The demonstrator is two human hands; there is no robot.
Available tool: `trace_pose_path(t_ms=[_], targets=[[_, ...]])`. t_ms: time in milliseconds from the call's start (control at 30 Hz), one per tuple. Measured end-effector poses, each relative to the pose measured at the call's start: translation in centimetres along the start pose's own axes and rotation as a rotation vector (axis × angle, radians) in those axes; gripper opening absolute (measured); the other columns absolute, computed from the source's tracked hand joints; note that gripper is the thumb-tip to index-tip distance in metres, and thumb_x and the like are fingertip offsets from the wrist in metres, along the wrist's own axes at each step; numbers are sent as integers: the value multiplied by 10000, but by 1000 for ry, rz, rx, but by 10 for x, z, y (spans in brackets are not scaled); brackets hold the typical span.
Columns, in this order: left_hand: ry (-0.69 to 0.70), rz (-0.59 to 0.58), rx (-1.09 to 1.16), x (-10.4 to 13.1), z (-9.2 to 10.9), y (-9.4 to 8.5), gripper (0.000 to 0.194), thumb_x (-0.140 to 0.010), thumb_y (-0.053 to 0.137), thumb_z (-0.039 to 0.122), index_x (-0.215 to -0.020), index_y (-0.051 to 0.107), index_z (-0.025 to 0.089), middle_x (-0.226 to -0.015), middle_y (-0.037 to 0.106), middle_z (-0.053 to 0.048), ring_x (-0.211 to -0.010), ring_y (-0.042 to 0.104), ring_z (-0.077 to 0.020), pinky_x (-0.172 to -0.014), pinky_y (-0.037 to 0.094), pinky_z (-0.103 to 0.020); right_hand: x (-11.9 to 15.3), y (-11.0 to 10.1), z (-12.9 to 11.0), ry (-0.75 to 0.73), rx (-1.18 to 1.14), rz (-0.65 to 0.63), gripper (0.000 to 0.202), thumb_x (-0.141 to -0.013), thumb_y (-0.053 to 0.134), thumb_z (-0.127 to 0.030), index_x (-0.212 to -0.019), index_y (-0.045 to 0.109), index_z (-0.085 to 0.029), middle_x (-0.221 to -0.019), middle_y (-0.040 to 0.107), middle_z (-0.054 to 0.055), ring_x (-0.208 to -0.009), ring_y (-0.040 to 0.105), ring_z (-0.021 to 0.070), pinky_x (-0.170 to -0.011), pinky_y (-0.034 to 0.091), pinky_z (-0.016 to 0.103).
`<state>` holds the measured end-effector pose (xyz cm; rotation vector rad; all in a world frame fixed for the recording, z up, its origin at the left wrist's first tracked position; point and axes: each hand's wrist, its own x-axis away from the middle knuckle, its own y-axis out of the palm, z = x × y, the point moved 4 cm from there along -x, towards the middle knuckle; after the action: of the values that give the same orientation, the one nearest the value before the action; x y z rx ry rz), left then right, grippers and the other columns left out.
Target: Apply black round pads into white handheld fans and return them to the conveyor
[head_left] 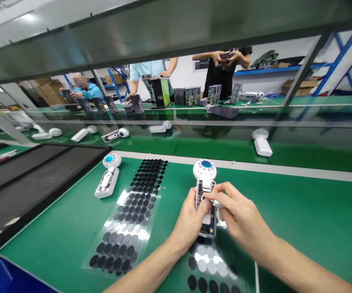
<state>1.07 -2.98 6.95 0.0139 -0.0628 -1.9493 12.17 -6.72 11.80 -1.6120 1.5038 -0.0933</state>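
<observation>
A white handheld device point(205, 173) with a round, blue-centred head lies just ahead of me, its handle open and the circuit board showing. My left hand point(186, 224) grips the handle from the left, thumb over the inside. From the right, my right hand point(243, 213) reaches over the handle with its fingers pinched at the open interior. A small white piece point(217, 203) shows by those fingers; its kind is unclear. Under and in front of the device lies a clear sheet of round black stickers point(212, 285).
Another sheet of round black stickers point(129, 219) lies to the left, below a second opened device point(107, 181). Beyond the mat's edge, several white devices point(263, 144) rest on a green belt point(212, 140). People work behind boxes point(192, 96). A dark tray point(38, 179) is at left.
</observation>
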Motion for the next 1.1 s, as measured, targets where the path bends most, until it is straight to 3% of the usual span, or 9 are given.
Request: trace_pose_path(t_ms=[100, 233, 333, 467, 600, 867, 1000, 1100], targets=[[-122, 38, 140, 1, 0, 1, 333, -764, 566, 422, -997, 506, 193, -706, 537, 17, -616, 535, -127, -565, 463, -239, 2, -1, 1, 1, -94, 6, 353, -841, 264, -67, -1039, 508, -226, -978, 520, 82, -663, 559, 161, -533, 464, 291], [-271, 65, 292, 2, -2, 2, 309, -753, 517, 392, -964, 491, 167, -650, 556, 5, -477, 523, -123, -419, 447, -234, 6, -7, 12, 294, -174, -102, 55, -902, 377, -237, -911, 429, -250, -651, 521, -41, -542, 485, 159, -525, 386, 289], [-327, 45, 353, 1, -1, 3, 301, -745, 482, 412, -886, 491, 147, -666, 592, -27, -433, 524, -115, -375, 427, -216, 10, -10, 19, 454, -172, -215, 208, -934, 313, -342, -762, 378, -246, -596, 419, -65, -534, 400, 152, -510, 309, 275], [-363, -5, 376, 2, 3, 9, 347, -703, 505, 482, -791, 480, 148, -580, 579, -22, -389, 516, -113, -337, 394, -194, 8, -8, 22, 420, -317, -208, 261, -928, 294, -317, -697, 374, -225, -675, 437, -33, -623, 407, 157, -573, 317, 286], [-351, -37, 362, 6, 3, 14, 413, -670, 560, 521, -827, 488, 146, -547, 584, -18, -376, 515, -114, -341, 400, -193, 3, -6, 23, 389, -445, -166, 231, -909, 338, -286, -698, 394, -212, -669, 441, -31, -616, 409, 147, -576, 318, 276], [-262, -106, 180, 11, 9, 13, 425, -687, 618, 438, -948, 424, 164, -578, 587, 7, -413, 531, -102, -401, 432, -186, 3, -16, 17, 405, -335, -255, 241, -911, 346, -228, -677, 402, -212, -656, 501, -36, -622, 455, 145, -578, 316, 264], [-217, -39, -11, 11, 12, 19, 368, -703, 601, 334, -967, 393, 183, -553, 558, 42, -417, 537, -108, -408, 439, -193, 4, -11, 17, 418, -318, -230, 231, -907, 331, -197, -687, 397, -218, -664, 527, -31, -639, 480, 151, -587, 326, 260], [-250, -31, -36, 12, 12, 23, 365, -690, 602, 320, -954, 393, 179, -542, 561, 38, -406, 533, -113, -401, 434, -199, 5, -9, 20, 416, -350, -235, 230, -901, 338, -218, -678, 392, -219, -667, 512, -28, -640, 471, 153, -589, 328, 259]])
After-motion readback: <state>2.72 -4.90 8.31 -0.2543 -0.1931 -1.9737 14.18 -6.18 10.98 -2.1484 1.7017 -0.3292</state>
